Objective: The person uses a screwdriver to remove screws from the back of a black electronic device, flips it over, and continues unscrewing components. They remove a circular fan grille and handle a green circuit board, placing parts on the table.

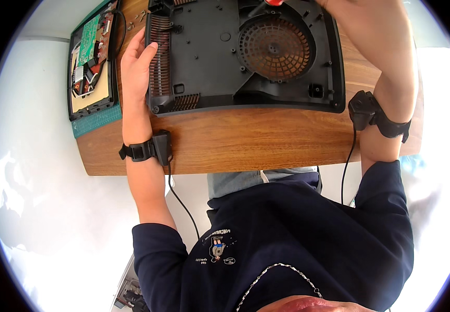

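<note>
A black plastic housing point(199, 67) with a round fan grille point(275, 48) and slotted vents lies inside up on the table. My left hand point(137, 70) grips its left wall, the thumb resting over the vent slots and the fingers on the outer side. At the top edge, the heel of my right hand point(342, 8) shows above the housing's far right part; its fingers are cut off by the picture's edge. Left of that hand, just above the grille, is a tool with a red end point(274, 2) and a grey shaft; whether my right hand holds it is out of sight.
On the left, a shallow black tray-like panel point(114, 78) carries a green circuit board point(88, 41) and wiring, on a green cutting mat point(97, 122). Several small screws point(140, 15) lie on the wooden table point(246, 135) by the housing's far left corner. Straps with cabled black boxes circle both forearms.
</note>
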Demonstrator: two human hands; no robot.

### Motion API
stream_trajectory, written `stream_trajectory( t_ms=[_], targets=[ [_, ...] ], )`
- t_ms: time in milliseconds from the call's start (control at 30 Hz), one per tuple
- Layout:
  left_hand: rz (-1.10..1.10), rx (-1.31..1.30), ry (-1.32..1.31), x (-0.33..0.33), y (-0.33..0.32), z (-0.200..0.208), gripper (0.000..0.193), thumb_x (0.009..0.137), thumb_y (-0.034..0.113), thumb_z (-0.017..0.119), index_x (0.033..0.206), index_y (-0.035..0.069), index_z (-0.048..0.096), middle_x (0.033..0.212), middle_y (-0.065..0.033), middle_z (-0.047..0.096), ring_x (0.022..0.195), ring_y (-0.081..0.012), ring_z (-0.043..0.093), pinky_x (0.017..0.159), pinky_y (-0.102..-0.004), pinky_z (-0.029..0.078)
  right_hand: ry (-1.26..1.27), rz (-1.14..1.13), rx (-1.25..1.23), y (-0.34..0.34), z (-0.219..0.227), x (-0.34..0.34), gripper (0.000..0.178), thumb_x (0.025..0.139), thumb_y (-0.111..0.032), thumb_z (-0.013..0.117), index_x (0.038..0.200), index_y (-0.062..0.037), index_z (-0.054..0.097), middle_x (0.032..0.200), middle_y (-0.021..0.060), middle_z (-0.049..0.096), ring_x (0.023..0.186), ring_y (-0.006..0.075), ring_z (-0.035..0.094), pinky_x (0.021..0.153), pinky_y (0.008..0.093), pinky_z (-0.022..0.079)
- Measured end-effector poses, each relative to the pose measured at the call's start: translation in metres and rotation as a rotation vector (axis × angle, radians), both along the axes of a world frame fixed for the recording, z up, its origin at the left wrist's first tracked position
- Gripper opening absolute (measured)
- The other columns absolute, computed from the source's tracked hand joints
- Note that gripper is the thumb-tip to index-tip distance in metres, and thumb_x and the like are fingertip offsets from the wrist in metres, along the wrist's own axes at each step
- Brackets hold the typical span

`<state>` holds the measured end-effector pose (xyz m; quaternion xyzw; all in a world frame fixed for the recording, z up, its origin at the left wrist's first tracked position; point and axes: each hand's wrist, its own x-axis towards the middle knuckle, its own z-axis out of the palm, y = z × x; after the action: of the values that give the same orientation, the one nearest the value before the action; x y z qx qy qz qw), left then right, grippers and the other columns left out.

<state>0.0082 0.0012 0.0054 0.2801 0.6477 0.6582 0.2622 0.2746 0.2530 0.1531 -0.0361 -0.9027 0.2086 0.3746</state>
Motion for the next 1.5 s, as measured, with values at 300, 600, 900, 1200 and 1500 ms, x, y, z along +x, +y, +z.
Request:
stream_trajectory(
  t_ms=[300, 600, 900, 1200, 1500],
  targets=[
    [-0.027, 0.021, -0.013, -0.002, 0.0, -0.002, 0.047, 0.1, 0.002, 0.06, 0.146, -0.005, 0.052, 0.129, -0.0096, 0.067, 0.111, -0.0146, 0.065, 0.097, -0.0286, 0.053, -0.06, -0.082, -0.067, -0.009, 0.008, 0.001, 0.037, 0.087, 0.004, 0.075, 0.121, -0.0052, 0.067, 0.105, 0.0056, 0.071, 0.088, 0.0124, 0.067, 0.08, 0.0269, 0.055],
    [-0.028, 0.017, -0.009, -0.002, -0.002, -0.001, 0.047, 0.1, 0.002, 0.06, 0.146, -0.004, 0.052, 0.128, -0.0089, 0.067, 0.111, -0.0136, 0.065, 0.097, -0.0277, 0.052, -0.079, -0.116, -0.048, -0.032, 0.008, -0.006, 0.038, 0.085, 0.002, 0.076, 0.121, -0.0021, 0.066, 0.114, 0.0118, 0.071, 0.096, 0.0228, 0.07, 0.086, 0.0325, 0.057],
    [-0.028, 0.013, 0.001, -0.002, -0.001, -0.002, 0.047, 0.1, 0.002, 0.059, 0.146, -0.004, 0.052, 0.129, -0.0088, 0.066, 0.111, -0.0137, 0.065, 0.096, -0.0275, 0.052, -0.019, 0.12, 0.041, -0.004, -0.017, -0.011, 0.04, 0.083, 0.001, 0.078, 0.12, -0.0013, 0.065, 0.117, 0.0143, 0.07, 0.104, 0.0289, 0.071, 0.09, 0.0369, 0.058],
    [-0.042, 0.006, 0.028, -0.002, -0.001, -0.001, 0.046, 0.101, 0.001, 0.059, 0.146, -0.004, 0.053, 0.13, -0.0088, 0.066, 0.112, -0.0138, 0.065, 0.098, -0.0279, 0.052, -0.114, 0.147, 0.147, -0.004, -0.012, -0.016, 0.037, 0.081, 0.001, 0.078, 0.116, 0.0005, 0.065, 0.115, 0.015, 0.07, 0.101, 0.0303, 0.07, 0.089, 0.0366, 0.057],
    [-0.038, 0.005, 0.031, -0.004, -0.003, -0.003, 0.046, 0.1, 0.001, 0.059, 0.146, -0.004, 0.053, 0.131, -0.0091, 0.066, 0.113, -0.0139, 0.064, 0.098, -0.0283, 0.051, -0.47, -0.229, -0.106, -0.031, 0.025, -0.014, 0.035, 0.08, -0.014, 0.086, 0.106, -0.0011, 0.067, 0.103, 0.011, 0.071, 0.087, 0.0251, 0.068, 0.077, 0.0352, 0.055]
  ],
)
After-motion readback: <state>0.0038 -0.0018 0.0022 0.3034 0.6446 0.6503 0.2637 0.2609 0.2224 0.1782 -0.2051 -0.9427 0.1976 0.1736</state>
